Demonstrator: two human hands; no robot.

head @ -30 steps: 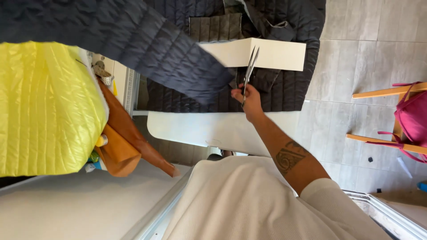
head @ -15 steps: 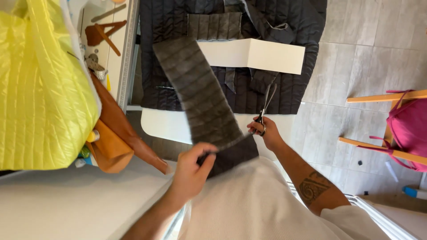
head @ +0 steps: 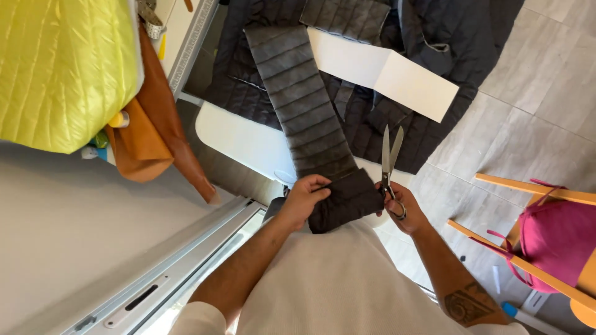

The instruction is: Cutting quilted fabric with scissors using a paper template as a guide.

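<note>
A long strip of dark quilted fabric (head: 304, 105) runs from the top of the view down to my chest. My left hand (head: 303, 197) pinches its near end, which is folded over into a thick dark wad (head: 344, 201). My right hand (head: 402, 208) holds a pair of metal scissors (head: 388, 158) by the handles, blades pointing away from me and slightly apart, just right of the strip. Under the strip lies a dark quilted jacket (head: 434, 56) spread on a white table (head: 242, 139), with a white sheet of paper (head: 391, 74) on top of it.
A yellow quilted fabric (head: 62, 68) and orange-brown leather (head: 149, 136) hang over a surface at left. A wooden chair (head: 528, 248) with a pink bag (head: 559, 242) stands at right on the grey tiled floor (head: 546, 105). A white window frame (head: 155, 273) runs below left.
The view has tilted and drawn closer. My left hand has gathered the strip's near end tighter against my chest, and my right hand with the scissors has come alongside it.
</note>
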